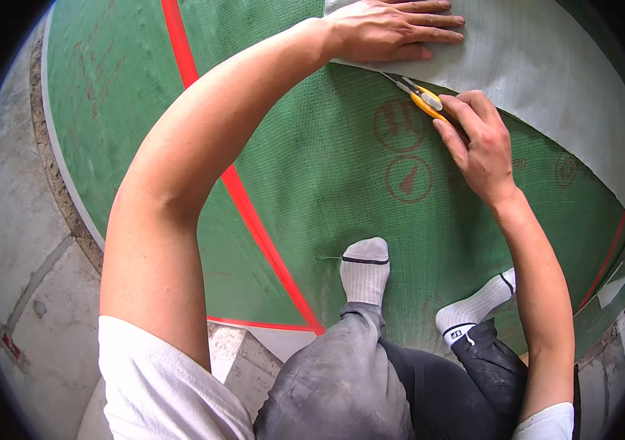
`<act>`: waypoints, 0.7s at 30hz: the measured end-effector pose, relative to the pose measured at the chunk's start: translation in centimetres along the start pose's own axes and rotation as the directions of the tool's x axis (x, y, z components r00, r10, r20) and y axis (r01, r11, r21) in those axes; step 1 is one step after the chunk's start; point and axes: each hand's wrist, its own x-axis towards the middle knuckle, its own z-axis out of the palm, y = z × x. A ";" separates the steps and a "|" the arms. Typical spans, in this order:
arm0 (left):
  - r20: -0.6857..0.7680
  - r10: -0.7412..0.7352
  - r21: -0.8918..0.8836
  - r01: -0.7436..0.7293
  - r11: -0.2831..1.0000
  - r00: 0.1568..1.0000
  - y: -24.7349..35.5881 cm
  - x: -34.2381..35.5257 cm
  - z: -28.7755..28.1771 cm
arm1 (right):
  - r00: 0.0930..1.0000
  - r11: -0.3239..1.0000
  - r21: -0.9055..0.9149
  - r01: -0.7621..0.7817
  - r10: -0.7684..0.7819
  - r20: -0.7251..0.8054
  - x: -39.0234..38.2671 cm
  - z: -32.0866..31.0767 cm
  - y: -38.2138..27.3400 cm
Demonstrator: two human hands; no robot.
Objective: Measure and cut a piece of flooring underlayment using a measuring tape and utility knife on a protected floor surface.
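My left hand lies flat with its fingers stretched out on a pale grey-white woven sheet at the upper right. My right hand grips a yellow utility knife between thumb and fingers. The blade points up and left, and its tip is at the pale sheet's near edge, just below my left hand. Under that edge spreads a green woven sheet with red printed marks. Whether the pale sheet is the green one's folded-back underside, I cannot tell.
Red tape runs across the green sheet, left of my feet. My feet in white socks are on the sheet. Past its left edge lies a rough concrete floor. Further sheet pieces lie at the right rim.
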 end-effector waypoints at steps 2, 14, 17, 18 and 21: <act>0.005 -0.009 -0.015 0.009 1.000 1.000 0.1 -0.1 -0.1 | 1.000 1.000 -0.006 -0.001 0.001 0.005 -0.1 0.0 -0.2; 0.002 -0.016 -0.094 0.016 0.995 1.000 -0.2 -0.3 0.1 | 1.000 0.997 0.081 -0.014 0.013 0.019 -2.2 -0.6 -0.1; -0.006 -0.024 -0.190 0.023 0.981 1.000 0.1 -0.3 -0.5 | 1.000 0.997 0.072 0.006 -0.008 0.020 -2.5 -0.9 0.4; -0.020 -0.023 -0.242 0.017 0.970 1.000 0.3 -0.3 -0.6 | 0.999 0.997 0.071 0.018 -0.020 0.027 -2.8 -0.9 0.5; -0.053 -0.019 -0.113 0.012 0.994 0.998 0.8 -0.6 -0.9 | 0.999 0.999 0.046 0.015 -0.016 0.028 -3.8 -1.2 0.7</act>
